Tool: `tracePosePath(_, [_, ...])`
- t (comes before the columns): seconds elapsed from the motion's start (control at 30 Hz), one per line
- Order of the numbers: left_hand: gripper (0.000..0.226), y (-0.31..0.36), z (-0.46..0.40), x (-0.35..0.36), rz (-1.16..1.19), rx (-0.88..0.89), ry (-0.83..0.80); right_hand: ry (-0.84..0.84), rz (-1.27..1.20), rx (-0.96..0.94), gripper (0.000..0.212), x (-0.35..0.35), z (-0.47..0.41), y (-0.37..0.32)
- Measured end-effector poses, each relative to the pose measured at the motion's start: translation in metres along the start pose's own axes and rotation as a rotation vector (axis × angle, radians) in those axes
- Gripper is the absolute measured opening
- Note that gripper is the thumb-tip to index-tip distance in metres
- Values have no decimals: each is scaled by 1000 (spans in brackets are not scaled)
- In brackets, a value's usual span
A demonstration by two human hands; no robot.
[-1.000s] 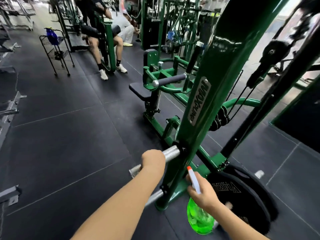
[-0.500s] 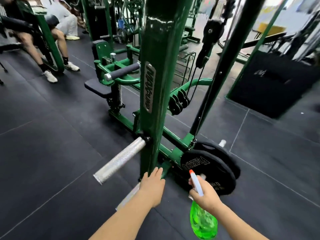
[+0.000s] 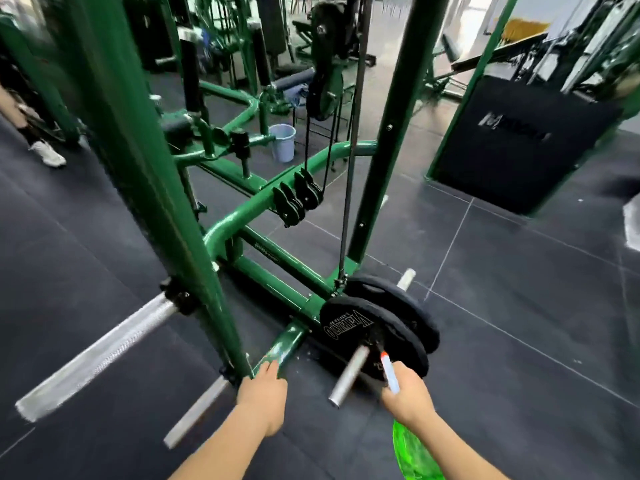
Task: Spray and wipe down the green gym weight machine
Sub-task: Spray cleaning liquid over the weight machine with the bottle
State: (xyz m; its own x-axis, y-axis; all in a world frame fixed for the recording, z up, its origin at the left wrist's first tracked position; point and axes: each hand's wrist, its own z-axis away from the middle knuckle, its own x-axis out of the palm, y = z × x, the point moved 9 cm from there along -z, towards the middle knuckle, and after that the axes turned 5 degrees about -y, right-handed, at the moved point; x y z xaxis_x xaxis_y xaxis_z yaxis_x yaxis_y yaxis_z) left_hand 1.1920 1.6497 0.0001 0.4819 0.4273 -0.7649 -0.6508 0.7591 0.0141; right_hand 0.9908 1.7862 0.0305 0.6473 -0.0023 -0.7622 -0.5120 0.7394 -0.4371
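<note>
Left hand (image 3: 264, 388) presses, fingers curled, on near green base tube (image 3: 282, 348), likely wiping; cloth unseen. Right hand (image 3: 408, 393) grips spray bottle (image 3: 414, 452), nozzle aimed at black plate (image 3: 349, 320).

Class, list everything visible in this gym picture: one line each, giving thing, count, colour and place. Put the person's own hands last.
Weight machine: one, green, centre.
Weight plates: two, black, low on the machine.
Bare pegs: four, silver, around the machine's base.
Pulleys: black, count unclear, on the curved tube.
Bucket: one, pale blue, behind the machine.
Spray bottle: one, green, white nozzle, bottom right.
Padded block: one, black, right.
Left hand: on the green base tube.
Right hand: holds the spray bottle.
</note>
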Motion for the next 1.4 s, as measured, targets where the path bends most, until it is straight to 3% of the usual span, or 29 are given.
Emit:
tracePosePath(0.1, [51, 34, -17, 14, 33, 19, -26, -27, 12, 57, 11, 3, -26, 31])
tracePosePath(0.2, [54, 57, -30, 27, 59, 12, -63, -40, 8, 70, 51, 1, -51, 62])
tracePosePath(0.23, [55, 63, -33, 30, 63, 10, -73, -29, -24, 91, 52, -3, -56, 71])
tracePosePath(0.33, [55, 78, -45, 38, 56, 0, -98, 9, -170, 128, 22, -18, -67, 98])
tracePosePath(0.47, [51, 101, -60, 42, 50, -3, -132, -77, -113, 97, 16, -24, -81, 123])
tracePosePath(0.5, [51, 107, -63, 41, 49, 1, -135, -102, -65, 77, 22, -25, -82, 126])
tracePosePath(0.6, [50, 128, -75, 37, 40, 26, -135, -161, 63, -12, 66, -29, -82, 131])
tracePosePath(0.63, [50, 134, -78, 33, 33, 34, -136, -160, 44, -14, 70, -31, -82, 135])
tracePosePath(0.77, [51, 153, -94, 17, -7, 62, -154, -89, -112, 34, 41, -43, -79, 161])
tracePosePath(0.83, [52, 160, -105, 8, -30, 71, -151, -63, -154, 38, 38, -49, -78, 169])
tracePosePath(1.0, [55, 179, -133, -24, -57, 114, -132, -148, -69, 63, 14, -56, -83, 179])
tracePosePath(1.13, [52, 191, -148, -36, -89, 149, -155, -181, -46, 68, 37, -58, -84, 188])
tracePosePath(1.3, [45, 215, -165, -53, -94, 157, -213, -106, -196, 19, 58, -88, -89, 196])
tracePosePath(1.4, [48, 241, -177, -63, -38, 190, -255, -9, -331, 48, 47, -114, -98, 208])
